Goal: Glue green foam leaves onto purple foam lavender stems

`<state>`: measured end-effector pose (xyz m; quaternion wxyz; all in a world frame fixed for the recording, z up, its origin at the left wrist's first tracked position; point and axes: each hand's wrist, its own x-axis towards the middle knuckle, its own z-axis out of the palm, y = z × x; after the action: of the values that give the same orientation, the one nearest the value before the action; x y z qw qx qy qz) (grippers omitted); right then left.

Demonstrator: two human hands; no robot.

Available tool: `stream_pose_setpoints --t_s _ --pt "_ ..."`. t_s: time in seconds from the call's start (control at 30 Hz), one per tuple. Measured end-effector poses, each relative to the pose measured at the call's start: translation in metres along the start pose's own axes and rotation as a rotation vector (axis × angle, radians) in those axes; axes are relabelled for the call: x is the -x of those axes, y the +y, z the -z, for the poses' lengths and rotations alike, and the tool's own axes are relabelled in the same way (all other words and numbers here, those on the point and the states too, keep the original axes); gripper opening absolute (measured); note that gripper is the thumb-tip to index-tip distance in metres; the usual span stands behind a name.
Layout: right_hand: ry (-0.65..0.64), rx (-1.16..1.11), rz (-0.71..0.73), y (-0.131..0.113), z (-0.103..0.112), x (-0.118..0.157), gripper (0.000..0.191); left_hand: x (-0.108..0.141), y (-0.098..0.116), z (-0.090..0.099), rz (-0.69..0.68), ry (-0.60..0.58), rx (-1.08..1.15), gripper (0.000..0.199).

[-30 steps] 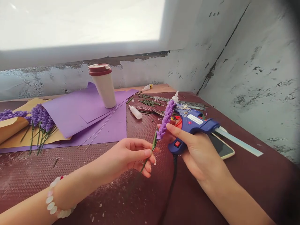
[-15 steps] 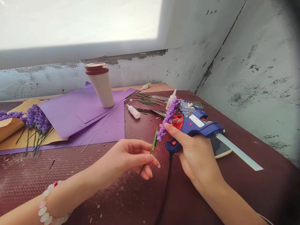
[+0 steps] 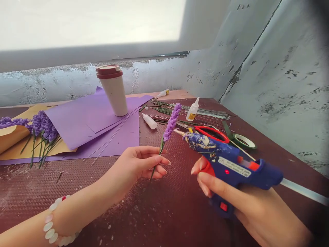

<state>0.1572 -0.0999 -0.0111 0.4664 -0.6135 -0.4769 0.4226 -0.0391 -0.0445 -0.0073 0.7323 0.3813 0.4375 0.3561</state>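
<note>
Pinching faux lavender stem (image 3: 170,122) w/ L hand (image 3: 136,164), tip up-right, R hand (image 3: 262,214) gripping glue gun (image 3: 231,168)

The left hand (image 3: 136,164) holds a purple lavender sprig (image 3: 170,124) upright, while the right hand (image 3: 259,214) grips a blue glue gun (image 3: 231,165) just beside it, above the counter (image 3: 159,216).

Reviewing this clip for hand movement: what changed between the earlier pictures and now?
The right hand pulled the blue hot glue gun back and rightward, away from the purple lavender stem, uncovering red-handled scissors. The left hand keeps its hold, the stem now more upright. The cup and purple sheets stayed put.
</note>
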Motion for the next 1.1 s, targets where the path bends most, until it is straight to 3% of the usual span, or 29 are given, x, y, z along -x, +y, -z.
stream_pose_setpoints --t_s 0.1,0.17,0.43,1.1 --pt "-0.042 0.080 -0.187 0.001 0.004 0.011 0.032 0.000 0.000 0.000 -0.001 -0.022 0.010 0.017" --pt "-0.033 0.075 -0.226 0.001 0.005 0.014 0.032 0.000 0.001 0.000 0.013 -0.029 0.023 0.015" --pt "-0.257 0.022 -0.209 -0.002 0.000 0.008 0.024 0.001 0.003 -0.001 0.029 -0.077 0.032 0.010" --pt "-0.287 -0.111 -0.263 0.002 -0.006 0.007 0.027 -0.002 0.000 0.000 0.059 -0.143 0.057 0.009"
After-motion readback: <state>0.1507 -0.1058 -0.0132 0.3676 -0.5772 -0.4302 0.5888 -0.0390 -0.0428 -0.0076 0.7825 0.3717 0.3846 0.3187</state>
